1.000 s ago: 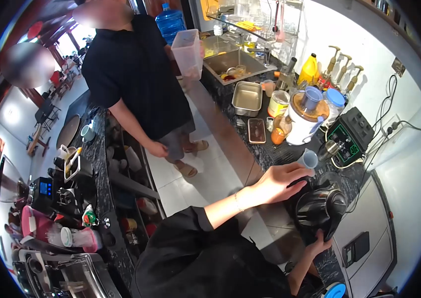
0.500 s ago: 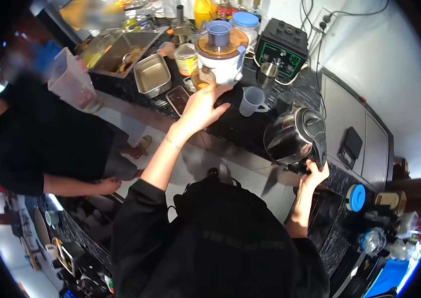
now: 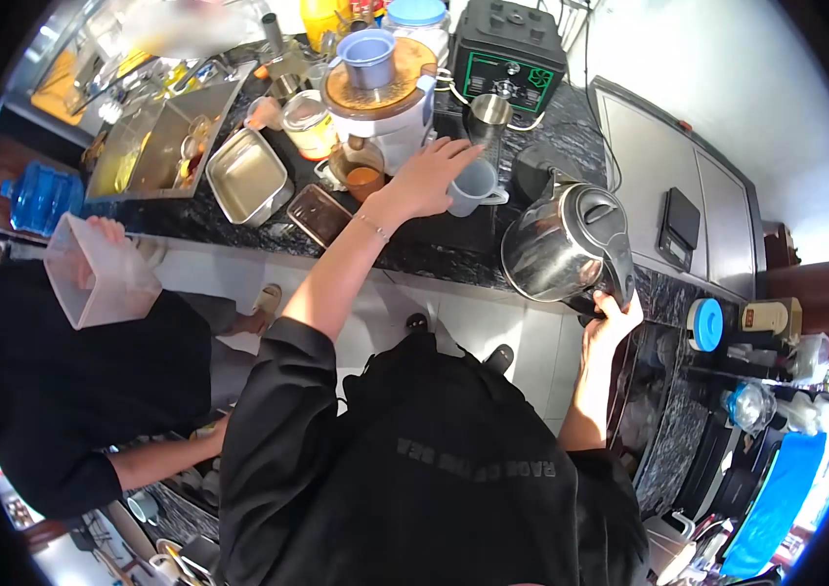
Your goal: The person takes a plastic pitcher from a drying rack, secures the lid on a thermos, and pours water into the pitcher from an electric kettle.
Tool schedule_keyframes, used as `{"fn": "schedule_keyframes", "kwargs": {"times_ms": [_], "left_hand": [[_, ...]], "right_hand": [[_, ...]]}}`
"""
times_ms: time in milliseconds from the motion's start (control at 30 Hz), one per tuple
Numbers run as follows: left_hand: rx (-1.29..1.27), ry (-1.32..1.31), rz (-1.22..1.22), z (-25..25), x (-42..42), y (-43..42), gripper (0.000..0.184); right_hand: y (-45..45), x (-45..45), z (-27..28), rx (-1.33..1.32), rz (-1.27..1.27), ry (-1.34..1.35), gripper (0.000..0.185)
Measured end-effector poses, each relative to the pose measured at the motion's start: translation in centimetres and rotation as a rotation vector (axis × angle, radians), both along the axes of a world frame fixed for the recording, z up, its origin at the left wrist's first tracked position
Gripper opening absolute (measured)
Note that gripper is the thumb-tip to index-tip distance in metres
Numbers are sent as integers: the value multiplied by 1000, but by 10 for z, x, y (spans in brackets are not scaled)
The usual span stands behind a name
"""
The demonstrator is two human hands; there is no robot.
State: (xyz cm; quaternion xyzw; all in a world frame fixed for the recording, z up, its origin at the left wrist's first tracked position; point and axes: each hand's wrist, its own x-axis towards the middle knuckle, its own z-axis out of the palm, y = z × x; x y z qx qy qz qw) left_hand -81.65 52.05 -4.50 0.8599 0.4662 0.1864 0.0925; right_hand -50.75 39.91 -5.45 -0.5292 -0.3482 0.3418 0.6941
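Observation:
My right hand [image 3: 614, 317] is wrapped around the black handle of a shiny metal electric kettle [image 3: 553, 246], which is at the counter's edge. My left hand [image 3: 426, 180] reaches over the counter, fingers stretched out, beside a translucent measuring jug [image 3: 474, 186]. Its fingers partly cover the jug's rim; whether they touch it I cannot tell. Behind that hand stands a white juicer [image 3: 380, 127] with an amber lid. A clear jug [image 3: 361, 168] with some orange-brown content is at the juicer's front. A metal cup [image 3: 488, 115] stands behind the measuring jug.
A black appliance base [image 3: 507, 59] stands at the back. Left along the counter are a can [image 3: 308, 125], a metal pan [image 3: 247, 178], a dark tray [image 3: 318, 216] and a sink [image 3: 165, 146]. A scale [image 3: 679, 227] lies right. At left, a co-worker holds a clear plastic container [image 3: 106, 278].
My left hand has moved right, from in front of the juicer to the measuring jug. My right hand still grips the kettle. The view has shifted, and the co-worker's container is lower.

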Motion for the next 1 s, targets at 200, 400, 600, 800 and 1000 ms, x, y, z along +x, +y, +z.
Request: {"fn": "schedule_keyframes", "kwargs": {"times_ms": [200,400,600,800,1000], "left_hand": [[-75,-111,18,2,-6,-21,82],[112,-159,137,20,26,-47,74],[398,-311,-158,-2,96,-115,55],[119,-368,-534,-38,173,-200,56],[-124,-290,-488,-120,244,-270,55]], "right_hand": [[0,18,-30,37,-47,-42,15],[6,27,-30,70,-64,-17,19],[25,52,-37,12,-32,-184,21],[20,87,-39,155,52,-360,43],[-176,154,-225,-203,-422,-103,41]]}}
